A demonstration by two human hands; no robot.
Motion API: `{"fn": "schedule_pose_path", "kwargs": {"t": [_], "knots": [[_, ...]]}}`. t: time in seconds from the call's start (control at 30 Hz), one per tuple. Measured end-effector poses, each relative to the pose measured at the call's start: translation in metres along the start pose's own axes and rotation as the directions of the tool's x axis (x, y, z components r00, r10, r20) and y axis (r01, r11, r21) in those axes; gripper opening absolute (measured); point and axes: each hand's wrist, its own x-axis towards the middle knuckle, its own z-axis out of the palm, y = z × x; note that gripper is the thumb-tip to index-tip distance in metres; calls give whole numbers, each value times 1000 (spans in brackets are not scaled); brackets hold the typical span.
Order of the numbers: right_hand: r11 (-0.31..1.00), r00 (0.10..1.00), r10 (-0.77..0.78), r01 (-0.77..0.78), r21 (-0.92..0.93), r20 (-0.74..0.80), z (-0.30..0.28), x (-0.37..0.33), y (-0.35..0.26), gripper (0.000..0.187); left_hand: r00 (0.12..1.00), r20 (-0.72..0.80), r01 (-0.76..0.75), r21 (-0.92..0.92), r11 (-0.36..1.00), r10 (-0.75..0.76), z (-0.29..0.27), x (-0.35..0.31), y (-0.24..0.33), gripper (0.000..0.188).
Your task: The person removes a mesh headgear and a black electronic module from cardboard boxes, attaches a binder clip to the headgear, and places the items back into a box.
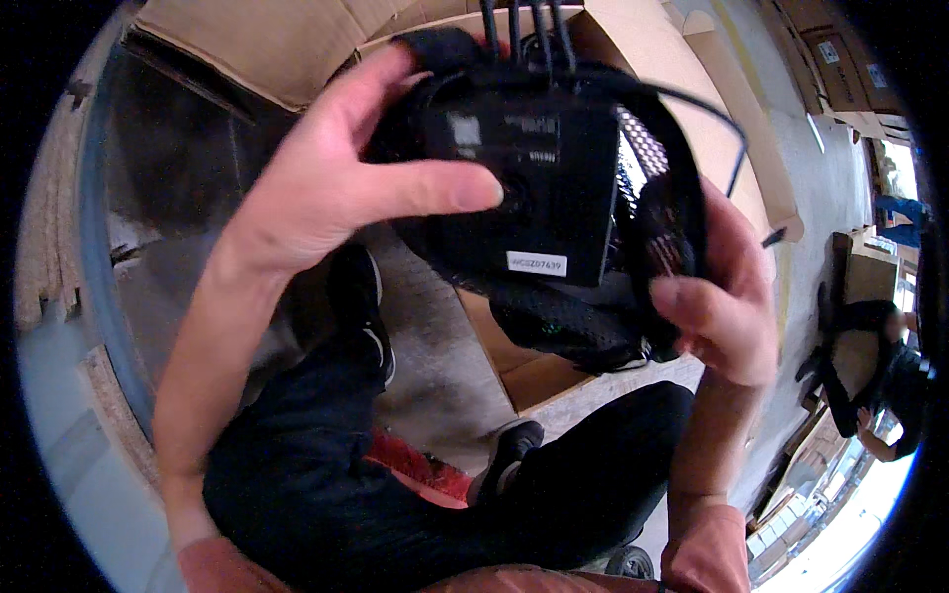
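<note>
Up in front of me I hold a black boxy device (568,212) set in black padded and mesh straps (583,331). A small white label is stuck low on its face, and several black cables run from its top. My left hand (341,173) is closed round its left side, the thumb pressed on the face near a round dark spot. On the other side, my right hand (727,296) grips the strap, with fingers partly hidden behind it. Below and behind the device stands an open cardboard box (539,381), mostly covered by what I hold.
Large cardboard flaps (257,44) rise at the upper left. A loose black cable (743,148) loops out at the right. My dark-trousered legs (593,465) are spread on a seat with red beneath. Far right, a person in black (870,366) sits near stacked cartons (840,74).
</note>
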Motion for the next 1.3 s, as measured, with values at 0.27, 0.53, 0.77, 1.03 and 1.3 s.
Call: {"fn": "schedule_pose_path", "kwargs": {"t": [0.27,0.53,0.77,1.03,1.3], "knots": [[873,902,-399,319,-368,-166,18,41,53,33,989,-114,5,651,759,92,12,6,-23,78],[67,471,-872,389,-919,136,15,51,68,39,998,-66,33,714,699,20,-2,19,-27,68],[123,778,-602,312,-942,180,45,51,66,81,987,-161,102,644,758,4,-6,47,-40,60],[500,797,-585,500,-707,149,25,91,75,23,889,407,-457,824,336,211,1,25,-16,43],[907,917,-397,385,-172,-38,-2,78,63,31,870,464,-475,698,536,168,-7,66,-15,28]]}}
